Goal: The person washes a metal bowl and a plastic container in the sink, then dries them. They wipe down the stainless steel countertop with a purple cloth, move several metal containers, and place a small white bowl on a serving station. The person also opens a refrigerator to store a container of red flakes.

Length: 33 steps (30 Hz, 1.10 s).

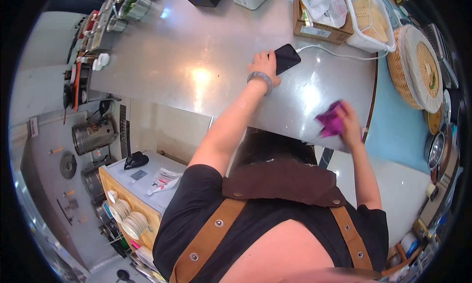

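My left hand [264, 66] grips the left end of a black smartphone [288, 58] over the stainless steel table [236, 35]. A white charging cable [332, 53] runs from the phone's far end toward the right. A grey bangle circles my left wrist. My right hand [349, 121] holds a crumpled purple cloth [332, 120] near the table's front right corner. Both the hand and the cloth are blurred. Whether the cloth touches the steel I cannot tell.
A cardboard box [323, 34] with plastic packaging stands at the back right, beside a white plastic bin [363, 43]. Farther right sits a lidded wicker basket [403, 67]. Steel pots [135, 7] line the far left. A low cabinet [147, 176] is at my left.
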Each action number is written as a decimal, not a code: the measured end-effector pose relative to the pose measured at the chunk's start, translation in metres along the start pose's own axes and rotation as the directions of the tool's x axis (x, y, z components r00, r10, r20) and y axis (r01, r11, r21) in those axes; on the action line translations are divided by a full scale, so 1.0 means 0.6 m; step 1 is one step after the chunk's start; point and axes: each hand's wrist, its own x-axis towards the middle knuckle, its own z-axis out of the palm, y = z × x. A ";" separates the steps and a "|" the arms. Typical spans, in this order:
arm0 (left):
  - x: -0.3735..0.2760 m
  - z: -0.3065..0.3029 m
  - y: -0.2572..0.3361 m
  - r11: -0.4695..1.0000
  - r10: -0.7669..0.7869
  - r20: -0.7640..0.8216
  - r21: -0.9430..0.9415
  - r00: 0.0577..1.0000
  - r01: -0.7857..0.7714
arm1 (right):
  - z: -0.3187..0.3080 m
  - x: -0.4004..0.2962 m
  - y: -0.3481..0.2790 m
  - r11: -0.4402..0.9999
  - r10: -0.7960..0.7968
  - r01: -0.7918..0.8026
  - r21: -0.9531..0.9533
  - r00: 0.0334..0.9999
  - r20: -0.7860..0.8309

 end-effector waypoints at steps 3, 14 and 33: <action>0.030 -0.026 -0.037 0.998 0.069 0.081 -0.016 0.994 -0.068 | 0.019 0.049 0.013 0.902 0.027 -0.277 -0.331 0.801 -0.597; 0.128 -0.251 -0.154 0.904 0.379 0.302 -0.322 0.875 -0.280 | 0.378 0.223 -0.310 0.866 -0.046 -0.059 -0.496 0.980 -0.195; 0.030 -0.111 -0.124 0.929 0.275 0.101 -0.283 0.956 -0.238 | 0.240 0.164 -0.260 0.831 -0.358 0.504 -0.235 0.809 0.467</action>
